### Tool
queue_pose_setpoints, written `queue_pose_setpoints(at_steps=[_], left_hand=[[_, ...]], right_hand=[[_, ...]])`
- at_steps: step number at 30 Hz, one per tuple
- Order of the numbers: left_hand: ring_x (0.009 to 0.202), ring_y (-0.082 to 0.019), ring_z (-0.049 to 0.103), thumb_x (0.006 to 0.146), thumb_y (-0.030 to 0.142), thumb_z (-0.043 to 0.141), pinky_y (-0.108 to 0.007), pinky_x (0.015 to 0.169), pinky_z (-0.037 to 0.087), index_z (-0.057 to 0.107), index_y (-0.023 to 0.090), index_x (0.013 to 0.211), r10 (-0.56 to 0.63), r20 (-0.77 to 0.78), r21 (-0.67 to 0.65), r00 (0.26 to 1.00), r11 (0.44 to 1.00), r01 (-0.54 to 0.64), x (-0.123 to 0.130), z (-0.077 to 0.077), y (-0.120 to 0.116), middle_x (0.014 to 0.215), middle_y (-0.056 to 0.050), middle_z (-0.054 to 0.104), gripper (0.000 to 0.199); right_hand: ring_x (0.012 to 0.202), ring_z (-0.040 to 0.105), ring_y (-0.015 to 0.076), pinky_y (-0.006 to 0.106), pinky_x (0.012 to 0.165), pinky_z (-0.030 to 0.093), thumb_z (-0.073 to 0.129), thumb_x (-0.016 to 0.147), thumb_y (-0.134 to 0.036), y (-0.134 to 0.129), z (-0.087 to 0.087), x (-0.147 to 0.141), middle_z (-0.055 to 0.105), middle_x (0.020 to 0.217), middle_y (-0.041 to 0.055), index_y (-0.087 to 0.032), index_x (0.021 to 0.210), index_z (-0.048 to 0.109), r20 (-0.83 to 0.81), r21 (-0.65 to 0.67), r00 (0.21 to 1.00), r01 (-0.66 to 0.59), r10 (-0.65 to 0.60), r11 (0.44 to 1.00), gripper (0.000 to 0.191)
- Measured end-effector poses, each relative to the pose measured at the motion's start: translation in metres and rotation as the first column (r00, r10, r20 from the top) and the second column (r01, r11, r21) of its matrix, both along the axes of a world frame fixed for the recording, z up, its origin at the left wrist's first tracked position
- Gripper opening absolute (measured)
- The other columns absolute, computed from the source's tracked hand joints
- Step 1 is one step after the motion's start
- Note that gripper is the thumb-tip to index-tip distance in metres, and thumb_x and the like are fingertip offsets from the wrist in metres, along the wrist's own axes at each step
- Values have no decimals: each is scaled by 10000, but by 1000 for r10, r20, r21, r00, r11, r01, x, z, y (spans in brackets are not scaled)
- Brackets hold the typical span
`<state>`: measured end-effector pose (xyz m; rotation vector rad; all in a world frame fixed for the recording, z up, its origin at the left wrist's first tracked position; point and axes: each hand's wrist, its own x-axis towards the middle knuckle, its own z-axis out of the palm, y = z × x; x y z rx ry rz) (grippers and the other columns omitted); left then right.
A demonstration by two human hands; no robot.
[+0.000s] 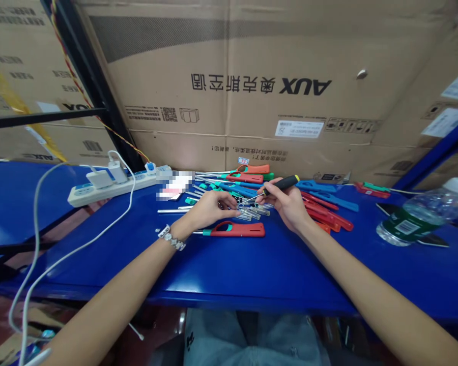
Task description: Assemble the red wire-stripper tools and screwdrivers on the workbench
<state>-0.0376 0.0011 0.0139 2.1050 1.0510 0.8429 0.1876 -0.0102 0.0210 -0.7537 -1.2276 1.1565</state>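
Observation:
My right hand (286,202) is closed round a screwdriver (281,184) with a black and yellow handle, its thin shaft slanting down to the left. The shaft's tip ends close to the fingers of my left hand (215,207). Those fingers are pinched together; what they hold is too small to name. Clear plastic pieces (244,213) lie just under both hands. Nearer the front, a red lighter (238,230) with a green part and a metal tube lies flat. Behind the hands are several more red and green lighters (246,177).
Blue casings (341,201) and red casings (334,218) lie right of my right hand. A water bottle (416,216) lies tilted at the right over a dark flat object. A white power strip (110,190) with cables is at the left. Cardboard (252,51) stands behind the blue table (221,272).

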Motion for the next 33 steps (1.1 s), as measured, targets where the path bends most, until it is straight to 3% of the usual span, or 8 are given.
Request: queue_pose_setpoints(at_steps=[6, 17, 22, 24, 27, 29, 33], left_hand=[[670, -154, 663, 814, 394, 691, -276, 640, 503, 725, 156, 810, 11, 34, -42, 999, 999, -9, 4, -3, 0, 746, -55, 749, 240], [672, -161, 649, 863, 270, 583, -297, 657, 486, 736, 180, 827, 58, -164, 318, 985, 948, -3, 12, -4, -9, 763, -56, 736, 182], [660, -162, 641, 891, 253, 600, -307, 663, 488, 726, 175, 823, 69, -117, 237, 991, 971, -40, 23, -6, -13, 745, -42, 731, 162], [749, -183, 667, 895, 307, 663, -325, 727, 511, 726, 180, 900, 61, -100, 228, 993, 973, -36, 26, -6, -17, 840, -48, 748, 142], [921, -236, 668, 846, 478, 764, -375, 845, 522, 699, 191, 1071, 31, -139, 292, 990, 956, 11, 30, -4, -26, 1042, -82, 731, 370], [972, -265, 647, 818, 563, 775, -399, 870, 519, 689, 185, 1078, -11, -219, 312, 976, 947, 81, 32, -5, -30, 1064, -98, 704, 467], [1006, -290, 617, 880, 506, 730, -416, 888, 497, 717, 181, 994, -83, -386, 319, 919, 923, 217, 33, -10, -30, 1011, -96, 689, 344]], right_hand=[[612, 698, 176, 338, 635, 595, 854, 691, -506, -1, 0, -2, 717, 760, 9, -216, 840, 600, 6, 13, 1000, -9, 9, 1000, 413], [595, 693, 210, 381, 613, 606, 795, 732, -591, -6, 5, -7, 681, 721, 14, -246, 817, 565, 166, 85, 985, 34, -48, 996, 424], [542, 671, 211, 378, 568, 584, 742, 787, -613, -9, 8, -7, 655, 637, 23, -237, 764, 565, 206, 151, 971, 94, -125, 984, 416], [500, 648, 192, 348, 518, 555, 728, 811, -606, -11, 11, -6, 640, 609, 15, -236, 742, 552, 208, 176, 963, 135, -171, 975, 416], [418, 589, 161, 306, 425, 479, 721, 814, -623, -13, 14, -3, 605, 568, -15, -241, 755, 511, 207, 201, 950, 191, -232, 961, 440], [374, 546, 145, 292, 386, 430, 719, 809, -640, -13, 14, -1, 585, 550, -34, -244, 783, 498, 210, 207, 943, 215, -258, 954, 455], [357, 525, 140, 288, 368, 405, 709, 816, -655, -12, 9, 0, 573, 546, -48, -247, 830, 499, 240, 198, 934, 219, -264, 955, 458]])
